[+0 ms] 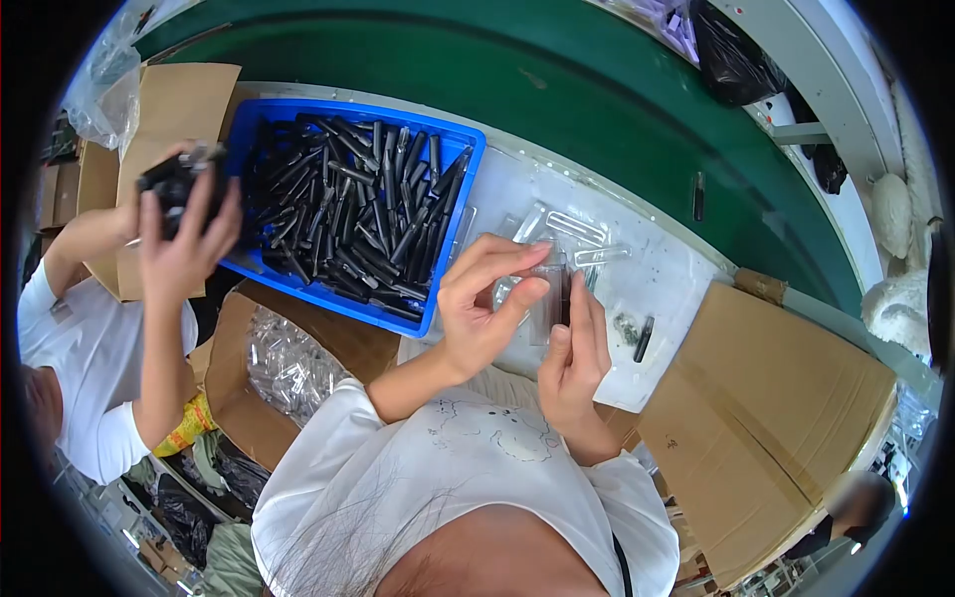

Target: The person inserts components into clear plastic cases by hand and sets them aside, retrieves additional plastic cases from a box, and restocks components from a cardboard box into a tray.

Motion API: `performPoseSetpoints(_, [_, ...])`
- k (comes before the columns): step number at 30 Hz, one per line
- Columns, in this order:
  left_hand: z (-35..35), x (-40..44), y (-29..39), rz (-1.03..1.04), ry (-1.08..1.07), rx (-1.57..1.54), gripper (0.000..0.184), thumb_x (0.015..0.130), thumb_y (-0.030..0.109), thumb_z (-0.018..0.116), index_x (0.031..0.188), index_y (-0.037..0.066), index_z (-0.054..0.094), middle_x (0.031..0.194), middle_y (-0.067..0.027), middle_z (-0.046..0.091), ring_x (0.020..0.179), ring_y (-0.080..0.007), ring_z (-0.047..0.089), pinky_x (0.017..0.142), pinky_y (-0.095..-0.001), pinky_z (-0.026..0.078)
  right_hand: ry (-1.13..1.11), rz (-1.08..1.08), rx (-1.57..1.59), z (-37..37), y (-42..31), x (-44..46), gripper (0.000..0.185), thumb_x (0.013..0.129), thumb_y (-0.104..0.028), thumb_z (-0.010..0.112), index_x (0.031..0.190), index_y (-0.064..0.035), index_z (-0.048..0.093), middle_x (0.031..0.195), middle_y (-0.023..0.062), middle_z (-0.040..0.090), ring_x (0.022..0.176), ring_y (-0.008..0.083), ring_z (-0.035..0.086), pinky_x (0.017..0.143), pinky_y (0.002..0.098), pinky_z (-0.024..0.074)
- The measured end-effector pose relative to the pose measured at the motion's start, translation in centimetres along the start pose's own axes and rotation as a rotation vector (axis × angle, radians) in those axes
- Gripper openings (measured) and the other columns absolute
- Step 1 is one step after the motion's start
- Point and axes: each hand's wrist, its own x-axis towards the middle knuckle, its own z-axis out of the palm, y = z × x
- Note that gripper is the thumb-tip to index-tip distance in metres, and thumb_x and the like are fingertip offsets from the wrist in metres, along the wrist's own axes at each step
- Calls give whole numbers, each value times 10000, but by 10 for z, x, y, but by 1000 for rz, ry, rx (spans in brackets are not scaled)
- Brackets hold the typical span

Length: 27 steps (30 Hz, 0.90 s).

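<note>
My left hand (pixel 487 294) is closed at finger and thumb near the top of a clear plastic case (pixel 545 308). Against the case's right side, my right hand (pixel 577 363) has its fingers and thumb around a slim black tube (pixel 565 298), partly hidden by the fingers. Whether the tube is inside the case or beside it, I cannot tell. Just beyond my hands, several clear plastic cases (pixel 577 228) lie on the white tabletop (pixel 647 269). Another black tube (pixel 644 339) rests to the right, beside a small greenish clump (pixel 627 328).
A blue bin (pixel 430 316) full of black tubes stands to the left. A co-worker's hands (pixel 184 239) hold a dark bundle beside it. An open carton (pixel 229 348) contains clear plastic pieces. The green belt (pixel 637 129) carries one tube (pixel 698 196). A cardboard box (pixel 766 418) stands right.
</note>
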Motion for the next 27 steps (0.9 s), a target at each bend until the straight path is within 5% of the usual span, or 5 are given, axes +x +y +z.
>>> performPoseSetpoints(8, [6,3,-10,-109,-28,-117,223,777,-6,610,998,-35,593,942,-146,558,873,-187,548,755,-260,448,44,332,239,-5,19,-1,302,784,44,565,1087,42,563,993,198,583,896,295,584,758,320,463])
performPoseSetpoints(14, [6,3,-14,-84,-20,-95,220,784,-16,593,1003,-34,586,945,-151,556,879,-194,545,766,-271,445,62,129,100,-5,11,11,251,793,54,552,1039,23,595,961,188,598,840,274,603,745,309,472])
performPoseSetpoints(21, [7,-3,-19,-63,-37,-108,206,789,-8,590,994,-27,588,953,-151,559,863,-192,544,764,-269,440,89,184,247,-1,19,2,277,755,16,633,1027,25,580,993,220,593,915,303,600,769,318,477])
performPoseSetpoints(27, [6,-4,-22,-159,1,-138,181,805,9,583,982,-26,582,936,-124,561,832,-148,524,707,-234,414,78,282,194,2,26,-4,254,797,15,588,1046,51,553,982,196,597,912,263,597,791,302,465])
